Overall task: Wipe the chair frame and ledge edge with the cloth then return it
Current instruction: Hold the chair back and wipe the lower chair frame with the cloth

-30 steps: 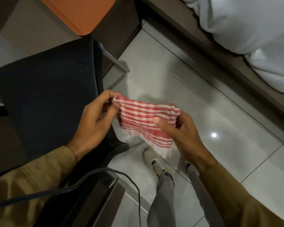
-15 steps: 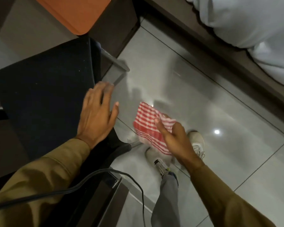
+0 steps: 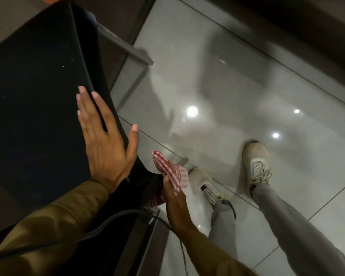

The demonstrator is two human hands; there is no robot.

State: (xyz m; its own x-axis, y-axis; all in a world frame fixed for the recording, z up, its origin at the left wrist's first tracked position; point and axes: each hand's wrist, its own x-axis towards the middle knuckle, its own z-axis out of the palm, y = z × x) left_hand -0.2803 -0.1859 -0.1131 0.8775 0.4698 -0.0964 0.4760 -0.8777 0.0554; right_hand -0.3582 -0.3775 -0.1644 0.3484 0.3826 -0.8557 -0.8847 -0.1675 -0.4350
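A dark padded chair seat [image 3: 38, 96] fills the left of the head view. My left hand [image 3: 106, 144] lies flat on its right edge, fingers spread, holding nothing. Below it my right hand [image 3: 175, 204] grips the red-and-white striped cloth [image 3: 170, 172] and presses it against the dark frame [image 3: 147, 184] under the seat's near corner. Part of the cloth is tucked behind the frame. A grey metal chair leg [image 3: 126, 46] runs out to the floor further back.
Glossy grey floor tiles [image 3: 247, 96] spread to the right, with my two feet in pale sneakers [image 3: 257, 162] on them. A black cable [image 3: 100, 230] crosses my left sleeve and drops to the floor. A dark ledge [image 3: 287, 26] runs along the top right.
My left hand let go of the cloth and settled on the seat edge. My right hand carried the cloth down and left to the frame under the seat. The view tilted down.
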